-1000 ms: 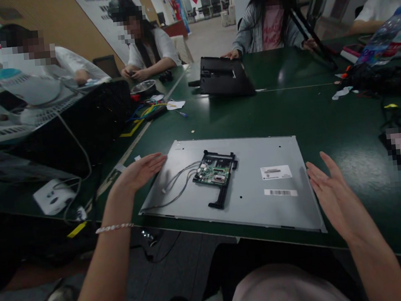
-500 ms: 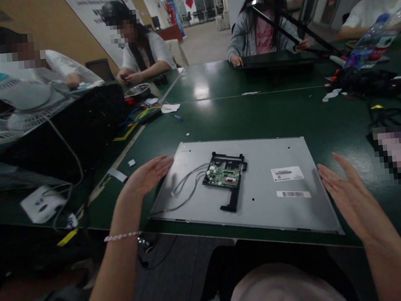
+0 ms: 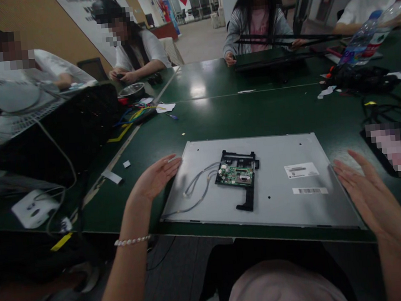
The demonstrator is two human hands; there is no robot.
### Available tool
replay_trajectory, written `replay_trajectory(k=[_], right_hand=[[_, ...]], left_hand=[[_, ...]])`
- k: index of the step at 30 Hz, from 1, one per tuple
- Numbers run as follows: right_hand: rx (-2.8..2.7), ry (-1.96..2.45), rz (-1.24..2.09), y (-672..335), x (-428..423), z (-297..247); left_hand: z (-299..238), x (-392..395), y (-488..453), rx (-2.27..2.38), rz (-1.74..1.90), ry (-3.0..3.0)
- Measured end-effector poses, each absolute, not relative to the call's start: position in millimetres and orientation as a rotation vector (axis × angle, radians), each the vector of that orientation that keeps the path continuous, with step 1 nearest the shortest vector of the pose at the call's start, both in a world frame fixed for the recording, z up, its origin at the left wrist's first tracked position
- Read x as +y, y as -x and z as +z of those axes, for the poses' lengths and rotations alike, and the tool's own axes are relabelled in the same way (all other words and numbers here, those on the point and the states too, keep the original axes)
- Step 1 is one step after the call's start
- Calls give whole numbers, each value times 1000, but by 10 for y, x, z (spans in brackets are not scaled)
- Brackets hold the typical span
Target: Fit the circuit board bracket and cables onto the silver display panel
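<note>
Sliding the panel (image 3: 273,174) nearer could tip it off the table (image 3: 232,117), since it lies flat along the near edge between left hand (image 3: 156,177) and right hand (image 3: 360,188), both open, gripping nothing.

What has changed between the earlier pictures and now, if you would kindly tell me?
The flat silver metal panel has shifted to the person's right on the dark green table; the bare left hand and right hand moved with it. Beyond, the thin black rectangular panel, earlier tilted up, now lies low, nearer a co-worker. The small green circuit board stays on the silver panel.
</note>
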State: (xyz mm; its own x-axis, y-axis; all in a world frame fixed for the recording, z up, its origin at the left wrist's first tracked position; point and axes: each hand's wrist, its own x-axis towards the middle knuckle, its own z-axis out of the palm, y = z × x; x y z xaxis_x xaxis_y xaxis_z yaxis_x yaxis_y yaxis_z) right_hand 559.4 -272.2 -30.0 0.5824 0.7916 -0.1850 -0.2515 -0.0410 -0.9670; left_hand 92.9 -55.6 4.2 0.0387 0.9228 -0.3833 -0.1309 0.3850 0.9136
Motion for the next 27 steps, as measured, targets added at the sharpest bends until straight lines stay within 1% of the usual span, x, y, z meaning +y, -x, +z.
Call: replay_trajectory(k=[14,27], right_hand=[[-603,1448,801,-5651,-2750,-358],[-703,1595,696,-5689,-2778,-333]], left_hand=[[-33,-558,-1007,1167,1027,-735],[-47,-616,-1117,1119,1026,-773]])
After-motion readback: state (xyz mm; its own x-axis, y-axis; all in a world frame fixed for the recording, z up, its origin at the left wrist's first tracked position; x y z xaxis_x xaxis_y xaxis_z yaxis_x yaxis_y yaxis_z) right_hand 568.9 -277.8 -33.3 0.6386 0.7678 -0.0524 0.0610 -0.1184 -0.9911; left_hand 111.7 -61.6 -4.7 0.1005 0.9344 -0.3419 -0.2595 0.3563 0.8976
